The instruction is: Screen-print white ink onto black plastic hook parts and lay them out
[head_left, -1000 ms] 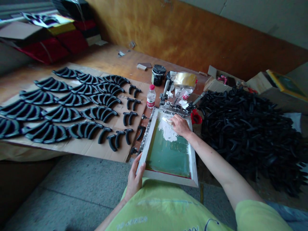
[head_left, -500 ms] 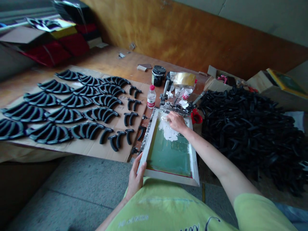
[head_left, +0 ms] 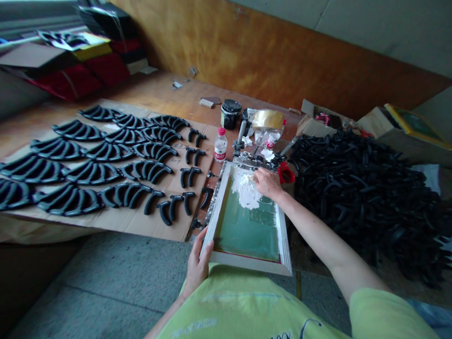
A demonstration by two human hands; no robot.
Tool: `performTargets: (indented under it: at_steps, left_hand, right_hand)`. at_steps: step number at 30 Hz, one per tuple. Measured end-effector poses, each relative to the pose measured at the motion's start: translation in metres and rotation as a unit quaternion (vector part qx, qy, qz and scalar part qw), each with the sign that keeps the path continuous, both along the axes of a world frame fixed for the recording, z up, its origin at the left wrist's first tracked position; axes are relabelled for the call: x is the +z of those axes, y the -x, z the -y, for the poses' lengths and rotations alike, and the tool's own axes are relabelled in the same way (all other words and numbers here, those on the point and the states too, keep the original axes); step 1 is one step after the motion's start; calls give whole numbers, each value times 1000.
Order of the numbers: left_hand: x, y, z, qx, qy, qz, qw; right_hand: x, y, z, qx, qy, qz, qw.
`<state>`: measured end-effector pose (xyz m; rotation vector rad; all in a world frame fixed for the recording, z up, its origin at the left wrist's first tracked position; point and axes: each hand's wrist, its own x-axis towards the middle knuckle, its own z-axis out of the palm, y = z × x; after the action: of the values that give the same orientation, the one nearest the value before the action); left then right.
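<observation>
Left hand (head_left: 197,261) was curled round the left rim (head_left: 218,212) of the frame (head_left: 251,264) just before the shirt (head_left: 247,306), right hand (head_left: 268,182) bunched at the paste (head_left: 249,197), its hold unclear, the frame looking light and stiff, its mesh (head_left: 247,235) delicate and slick, so best held by the rim.

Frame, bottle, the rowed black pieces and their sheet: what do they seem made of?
Frame: pale, fairly matt, with ridged sides; wood or metal, I can't tell which.
Bottle: probably clear plastic, glossy; it looks see-through.
Black pieces: likely moulded plastic or rubber, smooth with a dull sheen, judging by soft highlights.
Sheet: cardboard by its look, matt brown with creases.
</observation>
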<state>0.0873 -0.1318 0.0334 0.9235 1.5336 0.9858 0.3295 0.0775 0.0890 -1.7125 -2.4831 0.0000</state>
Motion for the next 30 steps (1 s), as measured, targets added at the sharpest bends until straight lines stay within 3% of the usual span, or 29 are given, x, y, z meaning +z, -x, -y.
performTargets:
  at_steps: [4, 9, 14, 19, 24, 27, 30]
  left_hand:
    - [0, -1, 0, 6, -4, -6, 1000]
    - [-1, -1, 1, 5, 0, 15, 1000]
    - [0, -1, 1, 19, -10, 10, 1000]
    - [0, -1, 1, 10, -3, 12, 1000]
    - [-4, -1, 2, 21, -6, 16, 1000]
    - [-2, -2, 1, 20, -4, 24, 999]
    - [-1, -1, 0, 16, -1, 20, 1000]
  right_hand:
    - [2, -2, 1, 24, 27, 4, 999]
    - [7, 2, 0, -21, 32, 35, 999]
    - [7, 8, 8, 10, 42, 37, 998]
    - [11, 5, 4, -21, 33, 44, 998]
    - [6, 3, 16, 34, 17, 33, 999]
    - [0, 2, 11, 1, 20, 40, 999]
    - [5, -3, 7, -18, 8, 35, 999]
